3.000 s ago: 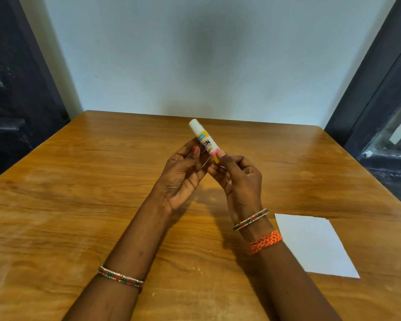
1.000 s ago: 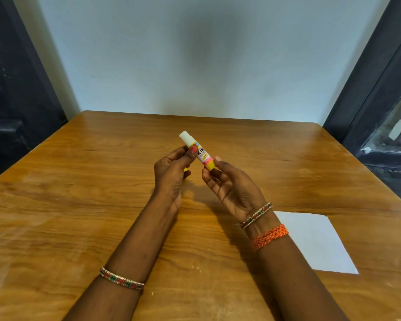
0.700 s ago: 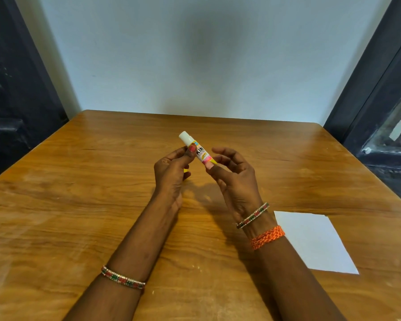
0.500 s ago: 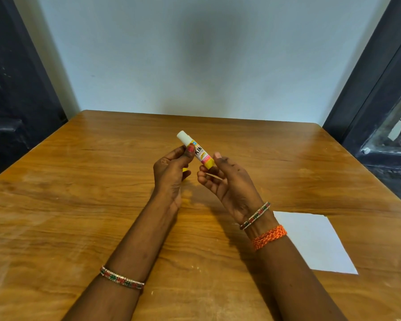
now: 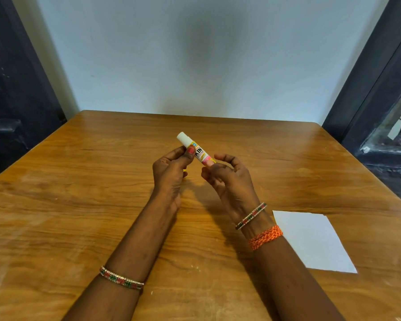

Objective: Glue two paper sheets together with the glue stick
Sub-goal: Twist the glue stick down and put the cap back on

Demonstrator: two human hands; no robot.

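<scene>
above wooden table (image 5: pixel 79 205), left hand (image 5: pixel 171 174) pinches glue stick (image 5: pixel 196 150); right hand (image 5: pixel 229 179) pinches its base, fingers curled.

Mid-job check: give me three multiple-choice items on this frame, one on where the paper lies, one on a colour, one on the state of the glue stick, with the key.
1. Where does the white paper sheet lie?
A. Table's near right
B. Table's far left
C. Under the hands

2. What colour is the braided band on the right wrist?
A. Blue
B. Orange
C. Black

3. How is the glue stick held?
A. Flat on the table
B. Standing on the paper
C. Raised, tilted, left hand gripping it, right hand at its lower end

Key: 1 A, it lies beside the right forearm. 2 B, plainly orange. 3 C, both hands are at it above the table.
</scene>
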